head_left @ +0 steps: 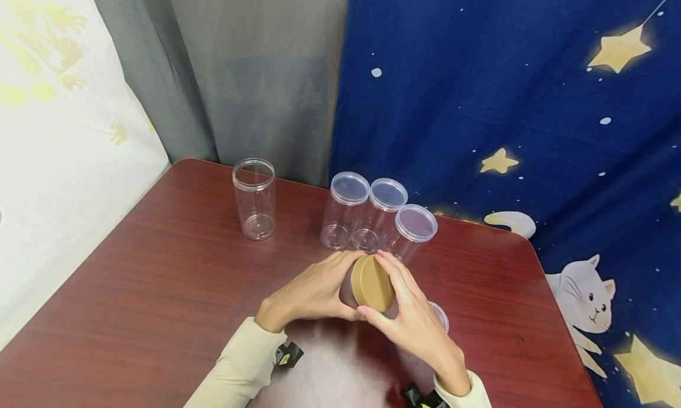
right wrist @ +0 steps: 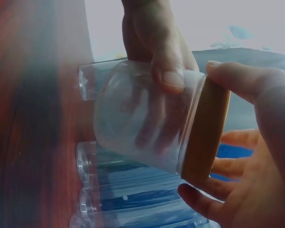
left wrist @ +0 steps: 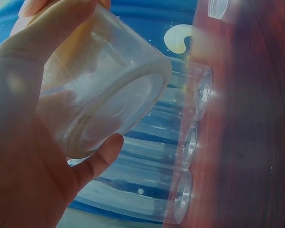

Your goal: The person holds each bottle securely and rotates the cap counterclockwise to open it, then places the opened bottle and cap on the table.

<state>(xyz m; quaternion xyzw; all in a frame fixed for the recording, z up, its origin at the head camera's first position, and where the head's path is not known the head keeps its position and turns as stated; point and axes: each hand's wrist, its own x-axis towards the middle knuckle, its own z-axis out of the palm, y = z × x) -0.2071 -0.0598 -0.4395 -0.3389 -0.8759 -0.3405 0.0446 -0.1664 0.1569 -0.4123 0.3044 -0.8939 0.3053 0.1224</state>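
Observation:
Above the table, both hands hold a short, wide clear plastic jar (right wrist: pixel 126 126) with a gold screw lid (head_left: pixel 375 284). My left hand (head_left: pixel 314 288) grips the jar's body, its fingers showing through the clear wall in the right wrist view. Around the lid's rim curl the thumb and fingers of my right hand (head_left: pixel 412 316). The lid sits on the jar's mouth, and the jar is tilted with its base turned toward the tabletop. In the left wrist view the jar's round base faces the camera.
Behind the hands stand three tall clear jars with translucent lids, the left one (head_left: pixel 349 190) beside the middle (head_left: pixel 388 196) and right (head_left: pixel 416 223) ones. A lidless clear jar (head_left: pixel 254 210) stands farther left. A clear lid (head_left: pixel 440 317) is partly hidden behind my right hand on the brown table (head_left: pixel 159 290).

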